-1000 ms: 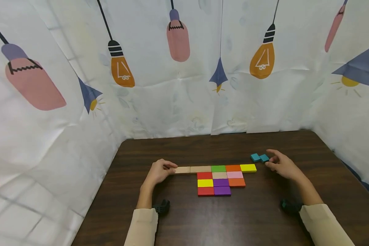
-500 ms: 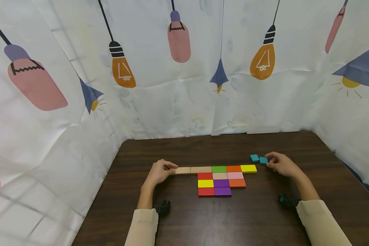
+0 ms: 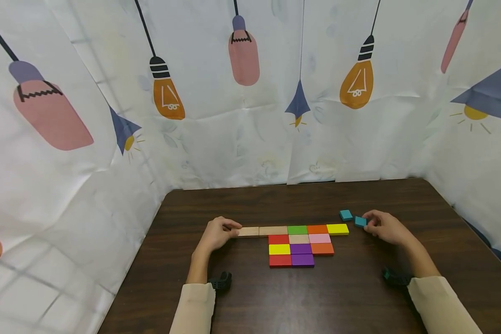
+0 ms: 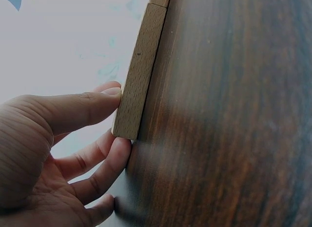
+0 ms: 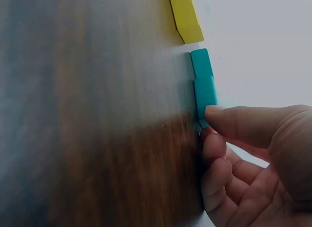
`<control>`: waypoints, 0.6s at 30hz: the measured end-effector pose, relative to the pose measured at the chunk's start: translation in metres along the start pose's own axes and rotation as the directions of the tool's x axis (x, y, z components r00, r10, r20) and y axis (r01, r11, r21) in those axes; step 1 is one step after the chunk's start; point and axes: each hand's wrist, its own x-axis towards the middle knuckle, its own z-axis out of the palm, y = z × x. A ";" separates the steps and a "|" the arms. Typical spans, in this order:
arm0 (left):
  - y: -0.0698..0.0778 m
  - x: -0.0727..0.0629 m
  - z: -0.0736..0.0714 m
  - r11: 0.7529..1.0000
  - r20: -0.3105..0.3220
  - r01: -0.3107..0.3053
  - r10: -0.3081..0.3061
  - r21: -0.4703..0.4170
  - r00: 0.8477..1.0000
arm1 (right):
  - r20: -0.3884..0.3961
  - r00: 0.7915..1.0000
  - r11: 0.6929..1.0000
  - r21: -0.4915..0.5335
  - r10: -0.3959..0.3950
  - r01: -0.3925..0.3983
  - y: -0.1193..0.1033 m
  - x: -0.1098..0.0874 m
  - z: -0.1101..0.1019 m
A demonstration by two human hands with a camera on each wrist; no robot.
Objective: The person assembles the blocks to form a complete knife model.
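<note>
My left hand [image 3: 217, 232] pinches the left end of a plain wooden block [image 3: 249, 231]; in the left wrist view, the thumb lies against this block [image 4: 141, 71] and fingertips touch its end. A second plain block [image 3: 272, 230] continues the row, followed by green [image 3: 297, 229], orange [image 3: 317, 229] and yellow [image 3: 337, 229] blocks. To the right, my right hand [image 3: 385, 227] pinches a small teal block [image 3: 360, 221] between thumb and fingers. Another teal block [image 3: 345, 215] lies just behind and left of it, apart from it.
Below the row, shorter rows of coloured blocks lie side by side, with red [image 3: 280, 260], purple [image 3: 302, 260], pink [image 3: 319, 238] and others. All rest on a dark wooden table [image 3: 250, 301]. A patterned curtain [image 3: 217, 148] hangs behind and beside the table.
My right hand has shifted the teal block slightly toward me, opening a gap from the other teal block. Its fingers have closed in on the block. The left hand stays put.
</note>
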 end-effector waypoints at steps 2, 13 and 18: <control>0.000 0.000 0.000 1.000 -0.004 0.000 0.000 -0.001 1.000 | 0.004 1.000 1.000 -0.007 -0.006 0.006 0.000 -0.003 0.000; 0.000 0.000 0.000 1.000 -0.005 -0.001 0.001 -0.001 1.000 | 0.007 0.998 0.996 -0.062 -0.060 0.060 0.001 -0.018 0.005; 0.001 0.001 0.001 1.000 -0.010 -0.009 0.009 0.004 1.000 | 0.007 0.998 0.994 -0.088 -0.064 0.064 -0.002 -0.023 0.007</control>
